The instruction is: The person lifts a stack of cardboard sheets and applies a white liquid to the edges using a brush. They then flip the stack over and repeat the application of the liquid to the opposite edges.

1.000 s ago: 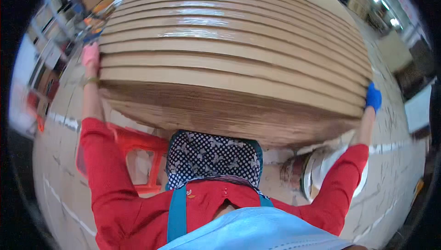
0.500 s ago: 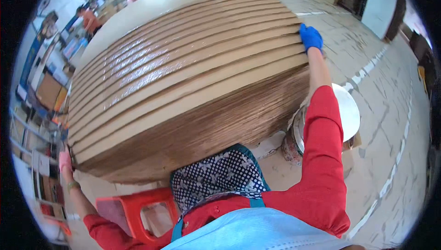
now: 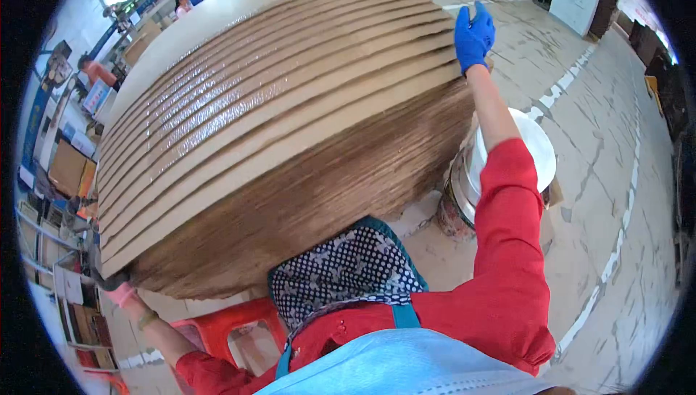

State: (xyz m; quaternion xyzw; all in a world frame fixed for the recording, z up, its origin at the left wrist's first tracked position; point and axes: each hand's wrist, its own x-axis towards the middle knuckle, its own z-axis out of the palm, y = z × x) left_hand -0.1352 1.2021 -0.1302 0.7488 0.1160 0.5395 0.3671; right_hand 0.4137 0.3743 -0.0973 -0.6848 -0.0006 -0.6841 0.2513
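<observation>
I am looking down on a broad stack of sheets (image 3: 275, 112) filling the middle, its far side running out of clear sight. The left hand (image 3: 123, 295), in pink, is reaching to the stack's near left corner, where a dark shape (image 3: 110, 277) is hiding its fingers; I cannot tell whether they are pinching. The right hand (image 3: 475, 39), in a blue glove, is showing parted fingers beside the stack's right edge; whether it is touching is unclear. Beyond the right forearm, a white round container (image 3: 535, 150) is sitting near a stained bucket (image 3: 457, 210), both partly covered by the arm, their contents impossible to make out. The sheets are overlapping in tan, stepped strips with a glossy patch, above a rough, brown, layered side. A red plastic stool (image 3: 217, 328) is showing partly below, beside a dotted apron (image 3: 348, 272). Distant people are appearing small at upper left.
</observation>
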